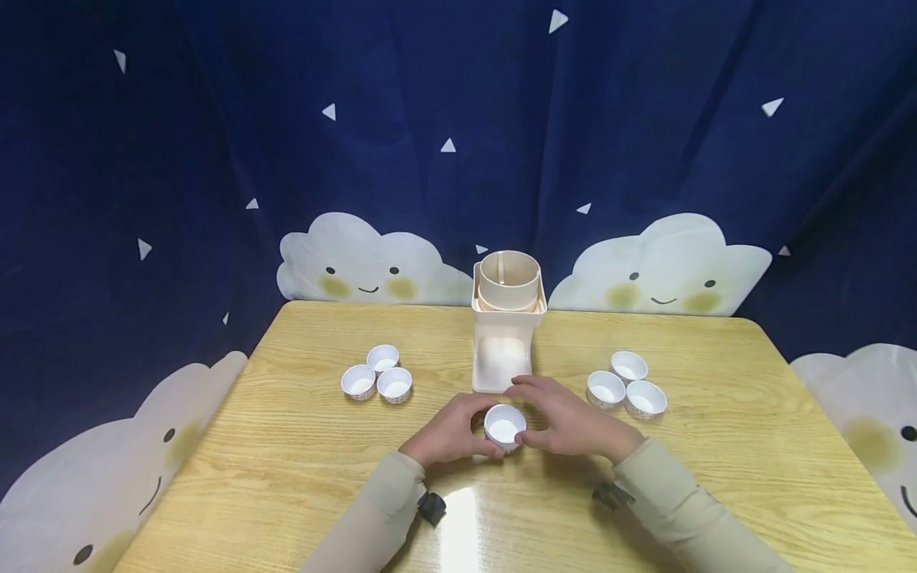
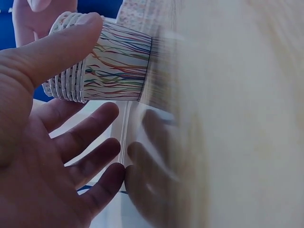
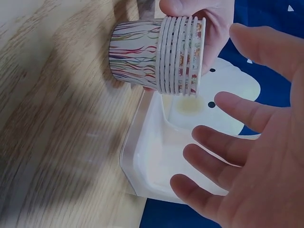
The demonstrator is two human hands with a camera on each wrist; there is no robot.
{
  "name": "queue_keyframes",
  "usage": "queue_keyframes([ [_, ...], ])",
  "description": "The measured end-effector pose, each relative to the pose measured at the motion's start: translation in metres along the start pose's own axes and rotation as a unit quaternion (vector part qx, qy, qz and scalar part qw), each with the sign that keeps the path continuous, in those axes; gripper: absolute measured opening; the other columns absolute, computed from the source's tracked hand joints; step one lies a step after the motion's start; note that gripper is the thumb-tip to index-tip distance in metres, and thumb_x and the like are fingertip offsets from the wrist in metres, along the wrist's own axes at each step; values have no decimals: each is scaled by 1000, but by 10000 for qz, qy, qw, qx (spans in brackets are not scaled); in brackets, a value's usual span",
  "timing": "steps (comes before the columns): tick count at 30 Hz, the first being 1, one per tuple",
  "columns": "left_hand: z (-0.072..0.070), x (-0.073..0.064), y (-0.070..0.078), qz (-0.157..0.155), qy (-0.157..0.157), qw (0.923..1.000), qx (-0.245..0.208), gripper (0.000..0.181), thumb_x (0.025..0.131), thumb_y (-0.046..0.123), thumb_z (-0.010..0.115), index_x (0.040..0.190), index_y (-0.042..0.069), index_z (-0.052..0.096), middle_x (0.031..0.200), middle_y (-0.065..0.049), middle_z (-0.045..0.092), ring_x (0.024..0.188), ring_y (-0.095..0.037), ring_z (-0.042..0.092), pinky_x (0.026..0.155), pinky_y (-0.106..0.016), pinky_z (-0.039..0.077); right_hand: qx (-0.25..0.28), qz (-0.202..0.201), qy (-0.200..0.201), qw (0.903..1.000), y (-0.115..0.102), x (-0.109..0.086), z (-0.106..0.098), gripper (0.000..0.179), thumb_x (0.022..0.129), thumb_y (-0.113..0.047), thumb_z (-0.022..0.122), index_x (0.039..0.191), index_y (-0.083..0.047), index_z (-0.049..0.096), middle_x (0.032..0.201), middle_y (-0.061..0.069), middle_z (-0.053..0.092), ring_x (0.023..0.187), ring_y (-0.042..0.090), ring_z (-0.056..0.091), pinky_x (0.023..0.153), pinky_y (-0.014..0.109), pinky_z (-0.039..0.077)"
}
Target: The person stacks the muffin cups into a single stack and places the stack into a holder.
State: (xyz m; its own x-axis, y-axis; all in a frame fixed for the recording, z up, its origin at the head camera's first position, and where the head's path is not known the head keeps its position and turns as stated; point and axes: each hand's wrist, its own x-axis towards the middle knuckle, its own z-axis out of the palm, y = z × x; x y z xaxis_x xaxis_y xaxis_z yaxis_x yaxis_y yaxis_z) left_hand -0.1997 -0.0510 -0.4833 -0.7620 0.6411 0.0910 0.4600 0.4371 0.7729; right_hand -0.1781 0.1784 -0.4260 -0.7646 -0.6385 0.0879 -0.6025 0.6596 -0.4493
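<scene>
A nested stack of white paper cups (image 1: 505, 426) stands in front of the dispenser, its bottom at the tabletop. Colourful wavy lines cover the lowest cup (image 2: 118, 64), and several rims show above it. My left hand (image 1: 454, 432) pinches the stack from the left, thumb near the rims and other fingers spread. On the opposite side, my right hand (image 1: 569, 418) is held apart from the stack (image 3: 156, 56) with fingers extended and nothing in its grasp. Just beyond is a cream dispenser (image 1: 501, 358) with a round open tube (image 1: 509, 282) on top.
Three white cups (image 1: 383, 357) are grouped on the left of the wooden table (image 1: 301, 446), and three more cups (image 1: 629, 366) on the right. A dark blue curtain (image 1: 401, 79) with cloud shapes hangs behind the table.
</scene>
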Motion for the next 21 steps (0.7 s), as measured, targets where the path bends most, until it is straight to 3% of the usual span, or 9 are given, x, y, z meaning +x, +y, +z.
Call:
queue_keyframes([
  [9,0,-1,2,-196,-5,9998,70,50,71,26,90,115,25,68,109,12,70,103,-5,61,101,-29,45,-80,157,150,9997,5,-4,-6,53,88,-30,71,134,-7,57,146,21,51,136,43,46,111,61,39],
  [21,1,-2,4,-464,29,9986,241,56,71,32,89,121,26,66,111,12,69,107,-7,61,104,-33,45,-116,270,495,9983,16,-15,-22,49,88,-25,71,132,-7,59,142,19,55,134,42,49,110,59,40],
])
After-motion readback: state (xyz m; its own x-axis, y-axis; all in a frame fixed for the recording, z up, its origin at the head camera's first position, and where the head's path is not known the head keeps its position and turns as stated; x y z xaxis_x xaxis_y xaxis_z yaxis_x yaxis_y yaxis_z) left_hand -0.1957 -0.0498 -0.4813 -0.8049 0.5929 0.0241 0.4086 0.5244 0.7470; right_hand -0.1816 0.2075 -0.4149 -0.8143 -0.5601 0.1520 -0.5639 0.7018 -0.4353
